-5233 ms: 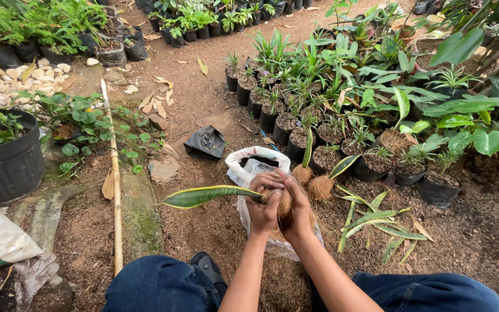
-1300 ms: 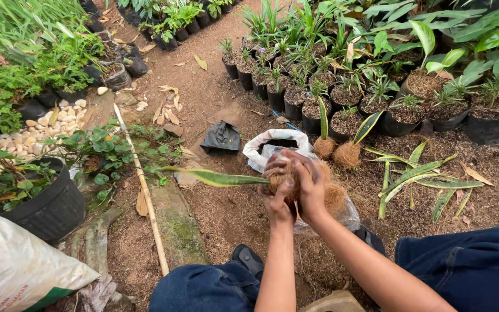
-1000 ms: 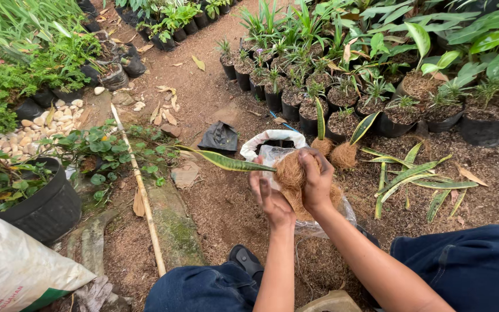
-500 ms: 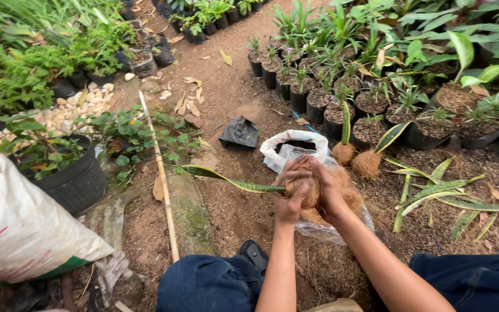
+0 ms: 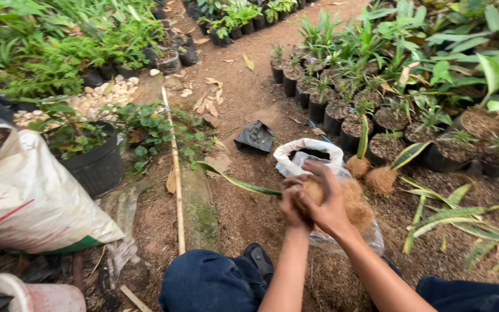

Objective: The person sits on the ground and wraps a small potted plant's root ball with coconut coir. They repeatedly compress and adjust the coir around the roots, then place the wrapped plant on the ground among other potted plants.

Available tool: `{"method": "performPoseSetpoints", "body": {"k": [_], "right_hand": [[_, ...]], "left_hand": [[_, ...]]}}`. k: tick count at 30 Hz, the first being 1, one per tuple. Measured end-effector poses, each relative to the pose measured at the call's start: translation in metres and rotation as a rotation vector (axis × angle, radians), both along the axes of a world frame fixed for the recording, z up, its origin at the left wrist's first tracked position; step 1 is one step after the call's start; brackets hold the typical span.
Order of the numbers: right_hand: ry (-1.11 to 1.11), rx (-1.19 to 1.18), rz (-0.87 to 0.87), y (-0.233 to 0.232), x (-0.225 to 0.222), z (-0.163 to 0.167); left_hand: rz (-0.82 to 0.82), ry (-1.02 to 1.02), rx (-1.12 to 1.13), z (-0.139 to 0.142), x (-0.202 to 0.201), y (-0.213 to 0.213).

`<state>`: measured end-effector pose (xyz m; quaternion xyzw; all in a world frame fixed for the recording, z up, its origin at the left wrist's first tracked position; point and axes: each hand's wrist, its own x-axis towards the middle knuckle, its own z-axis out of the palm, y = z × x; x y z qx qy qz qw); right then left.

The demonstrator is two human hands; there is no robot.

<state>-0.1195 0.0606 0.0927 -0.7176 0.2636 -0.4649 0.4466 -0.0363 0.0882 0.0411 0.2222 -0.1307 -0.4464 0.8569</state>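
Both hands clamped around one coconut-fibre root ball [image 5: 313,193]: left hand [image 5: 291,205] cupped under and behind it, right hand [image 5: 326,199] wrapped over the top, fingers pressed into the fibre. The ball is held in the air over the dirt ground [image 5: 249,104], just in front of the knees, at the near edge of the plastic bag. A long striped green-yellow leaf [image 5: 238,182] sticks out of it to the left, roughly level.

Rest, big to small:
- White printed sack [image 5: 24,196] lies at the left edge of the ground.
- Rows of black nursery pots with plants [image 5: 342,110] along the right side and far end.
- Large black pot [image 5: 96,164] just right of the sack.
- Clear plastic bag [image 5: 310,153] with white rolled rim, open, directly beyond the hands, loose fibre in it.
- Bamboo stick [image 5: 175,173] lies lengthwise left of centre.
- Two wrapped fibre-ball plants [image 5: 371,170] just right of the bag.
- Cut striped leaves [image 5: 451,214] on the ground at right.
- Empty black grow bag [image 5: 255,137] beyond the plastic bag.
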Motion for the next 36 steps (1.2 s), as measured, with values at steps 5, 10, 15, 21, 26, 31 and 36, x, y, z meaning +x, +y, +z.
{"method": "performPoseSetpoints", "body": {"k": [5, 10, 15, 21, 26, 31, 36], "right_hand": [[-0.101, 0.085, -0.095, 0.001, 0.0, -0.01], [-0.277, 0.497, -0.015, -0.007, -0.006, -0.024], [-0.28, 0.853, -0.066, -0.02, 0.0, -0.032], [-0.301, 0.083, 0.046, -0.022, -0.012, -0.037], [-0.193, -0.483, -0.085, -0.017, -0.012, -0.038], [-0.408, 0.209, -0.156, -0.014, -0.007, -0.041], [-0.666, 0.726, -0.167, -0.015, -0.006, -0.047]], "left_hand": [[0.066, -0.179, -0.038, 0.015, -0.008, 0.006], [0.163, -0.569, -0.07, 0.016, -0.007, 0.008], [0.102, -0.334, 0.009, 0.005, -0.005, -0.004], [-0.031, 0.166, 0.488, 0.008, 0.002, -0.006], [-0.12, 0.226, 0.165, -0.006, -0.014, -0.006], [-0.048, -0.117, 0.14, -0.014, -0.028, -0.007], [0.009, -0.446, 0.019, 0.005, -0.022, -0.008]]}}
